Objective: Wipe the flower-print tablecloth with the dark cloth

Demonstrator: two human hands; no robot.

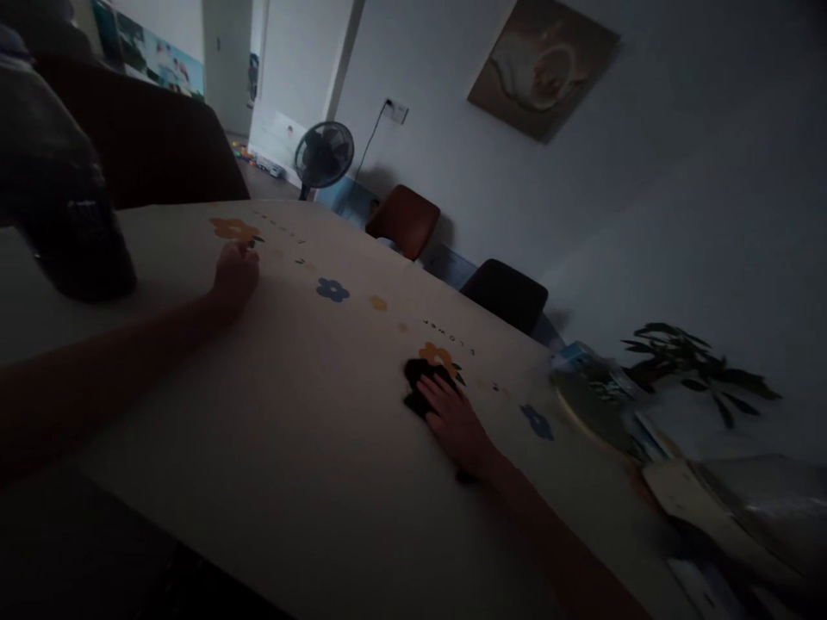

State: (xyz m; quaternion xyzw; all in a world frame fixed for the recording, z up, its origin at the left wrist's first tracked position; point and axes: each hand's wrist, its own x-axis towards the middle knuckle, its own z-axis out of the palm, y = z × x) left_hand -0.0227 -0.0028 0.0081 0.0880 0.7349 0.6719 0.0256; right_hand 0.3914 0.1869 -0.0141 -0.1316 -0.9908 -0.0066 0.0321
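Note:
My right hand [457, 426] lies over a dark, bunched cloth [419, 396] on the pale table [310, 430], its fingers pressed on it beside an orange printed flower. A small dark bit shows under the wrist; whether it belongs to the cloth I cannot tell. Farther off on the left, my left hand [236, 274] rests on the tabletop with curled fingers, next to another orange flower print. Nothing shows in it. A large bottle with dark contents [77, 215] stands left of that hand, near my forearm.
Along the right edge are a round tray [587, 413], a leafy plant [704, 362] and blurred packages [724, 508]. Beyond the table stand a brown chair [406, 220], a dark chair [507, 293] and a fan [324, 155]. Another dark chair back [142, 129] rises at the left.

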